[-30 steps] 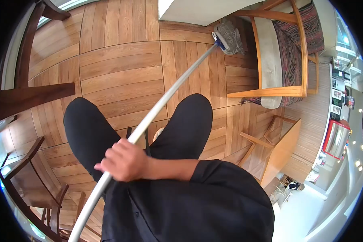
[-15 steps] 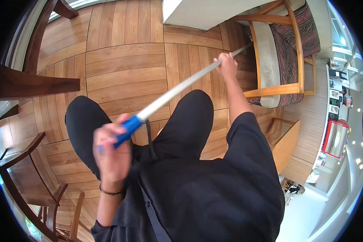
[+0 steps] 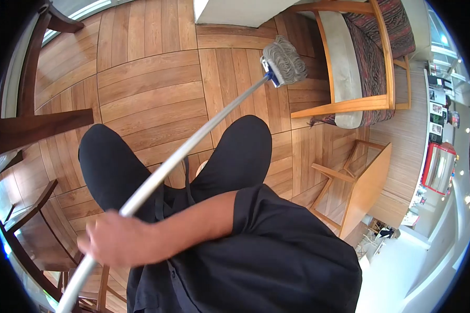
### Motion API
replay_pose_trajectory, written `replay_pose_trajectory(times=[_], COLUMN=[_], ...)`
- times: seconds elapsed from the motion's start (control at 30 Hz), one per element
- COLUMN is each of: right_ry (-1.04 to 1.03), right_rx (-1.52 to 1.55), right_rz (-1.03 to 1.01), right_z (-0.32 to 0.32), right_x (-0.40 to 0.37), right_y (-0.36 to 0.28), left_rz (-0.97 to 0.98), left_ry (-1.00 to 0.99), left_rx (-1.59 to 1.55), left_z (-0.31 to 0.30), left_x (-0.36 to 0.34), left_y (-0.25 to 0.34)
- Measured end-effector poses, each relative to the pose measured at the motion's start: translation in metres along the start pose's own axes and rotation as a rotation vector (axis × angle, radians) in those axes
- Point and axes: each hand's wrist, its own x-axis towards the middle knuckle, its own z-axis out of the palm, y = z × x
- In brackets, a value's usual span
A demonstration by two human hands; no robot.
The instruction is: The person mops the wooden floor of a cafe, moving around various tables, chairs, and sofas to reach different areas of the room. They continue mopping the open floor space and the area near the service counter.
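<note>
My right hand (image 3: 117, 239) reaches across my body to the left, its fingers wrapped around the pale pole of a mop (image 3: 180, 154). The hand is a little blurred. From the lower left edge the pole slants up and away to a blue and white clamp. A grey string mop head (image 3: 284, 61) hangs from that clamp, over or on the wooden floor just left of an armchair; whether it touches is hard to tell. Both the blue grip end and my left hand are outside the view.
The armchair (image 3: 345, 70) with a pale seat and patterned cloth stands at the upper right. Below it is a wooden chair (image 3: 357, 182) beside a long counter (image 3: 402, 141). Dark wooden furniture (image 3: 42, 115) lines the left. A white wall corner (image 3: 235, 13) juts in at the top.
The mop head has come out from beside the armchair into view. My right hand has moved down and left along with the pole. My left hand and the blue grip have left the view.
</note>
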Motion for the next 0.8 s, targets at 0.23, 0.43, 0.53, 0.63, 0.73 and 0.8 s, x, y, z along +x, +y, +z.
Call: replay_pose_trajectory(times=[0.23,0.43,0.53,0.63,0.73,0.8], right_ry=[0.008,0.366,0.193,0.369,0.103,0.269], right_rx=[-0.339,-0.935,-0.966,-0.887,-0.717,-0.274], right_rz=[0.497,0.957,1.115,0.899,0.62,0.496], right_z=[-0.118,-0.183,-0.179,-0.142,-0.098,-0.051], right_x=[-0.086,-0.294,-0.284,-0.197,-0.095,-0.043], right_y=[0.202,0.335,0.324,0.263,0.167,0.101], left_rz=[-0.17,-0.668,-0.671,-0.574,-0.304,-0.167], left_ry=[-0.062,-0.491,-0.567,-0.367,-0.297,-0.238], left_rx=[-0.266,-0.734,-0.714,-0.516,-0.327,-0.222], left_z=[0.238,0.493,0.474,0.393,0.254,0.157], left_x=[-0.06,-0.353,-0.355,-0.243,-0.119,-0.041], left_y=[-0.107,-0.099,-0.103,-0.079,-0.066,-0.048])
